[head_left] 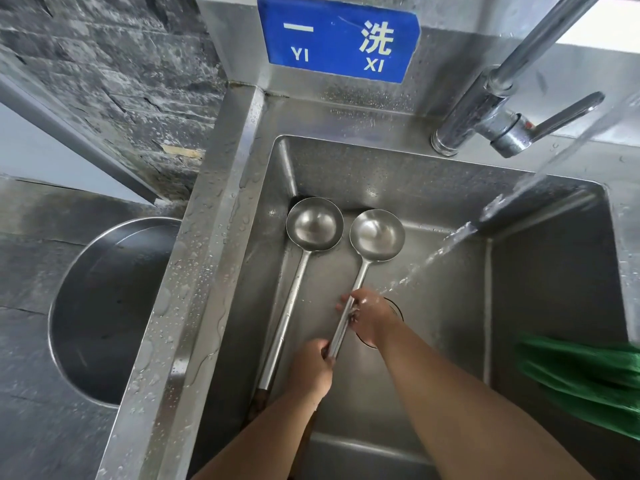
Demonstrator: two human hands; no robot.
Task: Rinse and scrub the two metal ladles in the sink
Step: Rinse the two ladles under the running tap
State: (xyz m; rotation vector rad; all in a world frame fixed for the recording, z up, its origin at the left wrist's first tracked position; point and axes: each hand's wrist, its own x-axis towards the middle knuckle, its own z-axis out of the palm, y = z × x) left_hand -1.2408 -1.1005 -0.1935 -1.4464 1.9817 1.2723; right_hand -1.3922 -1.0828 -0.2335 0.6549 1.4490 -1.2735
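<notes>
Right ladle (377, 235) gripped by both hands (311, 370) (372, 317) — left ladle (314, 225) beside, green cloth (585, 375) right.

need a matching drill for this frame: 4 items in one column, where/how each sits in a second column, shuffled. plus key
1 left ladle
2 right ladle
3 green cloth
4 round metal basin

A at the sink's right side
B gripped by left hand and right hand
C outside the sink, to its left
D lying in the sink, ungripped

Pairs: 1-D, 2-B, 3-A, 4-C
</notes>
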